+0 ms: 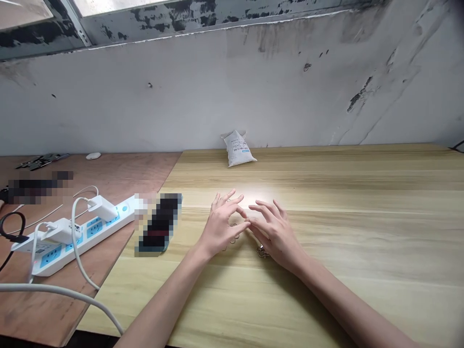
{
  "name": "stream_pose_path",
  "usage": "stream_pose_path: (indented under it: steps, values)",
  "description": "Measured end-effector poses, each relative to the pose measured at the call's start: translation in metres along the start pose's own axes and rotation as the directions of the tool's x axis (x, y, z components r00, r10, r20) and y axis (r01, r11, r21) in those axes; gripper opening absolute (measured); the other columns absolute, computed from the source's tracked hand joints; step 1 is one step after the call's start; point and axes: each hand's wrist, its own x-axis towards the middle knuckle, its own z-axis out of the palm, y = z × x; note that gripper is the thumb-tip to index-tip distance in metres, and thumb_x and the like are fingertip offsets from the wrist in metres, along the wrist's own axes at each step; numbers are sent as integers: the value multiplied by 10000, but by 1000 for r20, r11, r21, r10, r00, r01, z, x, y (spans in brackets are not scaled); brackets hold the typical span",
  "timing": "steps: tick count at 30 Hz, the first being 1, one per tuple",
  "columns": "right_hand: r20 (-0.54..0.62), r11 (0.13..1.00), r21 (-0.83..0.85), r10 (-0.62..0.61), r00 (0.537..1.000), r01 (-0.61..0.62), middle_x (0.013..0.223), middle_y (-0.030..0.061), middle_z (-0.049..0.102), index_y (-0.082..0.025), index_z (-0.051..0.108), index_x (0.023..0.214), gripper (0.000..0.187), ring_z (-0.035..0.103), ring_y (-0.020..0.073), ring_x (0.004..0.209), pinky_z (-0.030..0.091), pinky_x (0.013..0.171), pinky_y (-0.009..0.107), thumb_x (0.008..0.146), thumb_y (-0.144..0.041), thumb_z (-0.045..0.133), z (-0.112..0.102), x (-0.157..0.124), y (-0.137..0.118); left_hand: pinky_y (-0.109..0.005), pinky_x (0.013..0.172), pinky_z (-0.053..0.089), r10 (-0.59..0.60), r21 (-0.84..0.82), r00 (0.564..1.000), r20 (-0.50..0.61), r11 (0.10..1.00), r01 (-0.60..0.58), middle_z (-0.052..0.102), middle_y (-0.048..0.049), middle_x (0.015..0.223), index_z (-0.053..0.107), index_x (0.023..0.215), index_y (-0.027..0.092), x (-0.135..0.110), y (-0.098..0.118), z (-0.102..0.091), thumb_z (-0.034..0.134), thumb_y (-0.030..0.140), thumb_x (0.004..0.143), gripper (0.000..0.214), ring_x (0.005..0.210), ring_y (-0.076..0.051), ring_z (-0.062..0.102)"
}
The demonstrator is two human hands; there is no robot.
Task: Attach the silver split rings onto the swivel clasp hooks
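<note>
Over a table [362,212], a person's left hand [222,223] pinches a ring [247,220] between thumb and forefinger as fingertips of the right hand [278,236] meet it, their grip unclear, with loose rings [235,237] near the left and a cluster [261,252] beside the right.

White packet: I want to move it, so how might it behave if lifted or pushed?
The packet would probably feel floppy, as its top looks thin and creased. Its bulging body suggests contents that may shift when lifted. With its wide lower end, it would likely slide across the table rather than roll.
</note>
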Motion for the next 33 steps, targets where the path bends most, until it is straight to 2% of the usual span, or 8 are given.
stream_pose_path:
  steps: [4, 9, 13, 17, 22, 27, 30, 33]
  values:
    - [-42, 1000, 14, -15, 999, 15, 1163, 76, 660, -263, 696, 999, 196, 537, 253, 1185, 303, 1080, 581, 957, -215, 511, -3, 1, 0, -585, 1188, 151, -48, -64, 997, 58, 997, 52, 568, -36, 1397, 727, 892, 257, 1, -4, -4, 726, 395, 800, 165, 1419, -267, 361]
    - [-53, 999, 43, 19, 998, -16, 1089, 51, 683, -262, 705, 896, 139, 597, 222, 1029, 304, 1077, 579, 934, -267, 572, -7, 1, 2, -549, 1162, 257, -29, -95, 999, 20, 995, 31, 534, -10, 1430, 743, 778, 256, 1, -7, -9, 706, 372, 828, 132, 1423, -256, 332]
    - [-27, 999, 53, 14, 1000, -12, 1081, 52, 679, -266, 700, 908, 155, 594, 212, 1026, 301, 1083, 568, 945, -257, 550, -7, 1, 1, -511, 1131, 332, 34, -79, 999, 36, 996, -31, 515, -9, 1441, 753, 902, 290, 0, -10, -7, 689, 349, 849, 102, 1416, -244, 329]
    - [11, 997, 77, 6, 1000, -7, 1078, 52, 674, -266, 691, 951, 168, 586, 209, 1030, 291, 1086, 562, 955, -250, 524, -7, 0, 2, -496, 1111, 362, 107, -6, 993, 47, 994, -107, 521, 1, 1433, 744, 883, 291, -1, -10, -7, 660, 323, 875, 91, 1411, -244, 332]
    - [109, 976, 182, 102, 989, -121, 1000, 36, 662, -245, 683, 845, 214, 580, 193, 985, 317, 1071, 519, 964, -285, 510, -14, 3, 1, -586, 1182, 183, 212, 262, 977, -14, 944, -201, 506, -27, 1445, 701, 829, 239, 0, -6, -8, 616, 264, 898, 112, 1428, -275, 319]
    - [265, 845, 442, 198, 944, -301, 935, 47, 670, -225, 691, 781, 351, 600, 188, 941, 481, 870, 358, 996, -327, 434, -21, 12, -5, -573, 1219, 73, 382, 450, 924, 18, 822, -348, 474, -34, 1478, 668, 802, 215, 0, 0, -4, 519, 155, 924, 202, 1423, -261, 347]
    - [221, 871, 398, 213, 952, -287, 942, 52, 676, -228, 702, 822, 352, 611, 193, 933, 481, 845, 356, 997, -346, 420, -26, 15, 4, -593, 1206, 106, 326, 444, 945, -9, 848, -289, 515, -45, 1433, 677, 800, 223, 2, -6, -6, 553, 172, 907, 171, 1397, -282, 377]
    - [115, 937, 241, 231, 966, -253, 942, 62, 677, -225, 692, 856, 263, 607, 215, 917, 457, 839, 392, 961, -360, 492, -36, 14, 23, -605, 1173, 175, 164, 401, 983, -83, 909, -117, 598, -64, 1278, 699, 833, 236, 4, -20, -11, 617, 250, 881, 96, 1318, -296, 440]
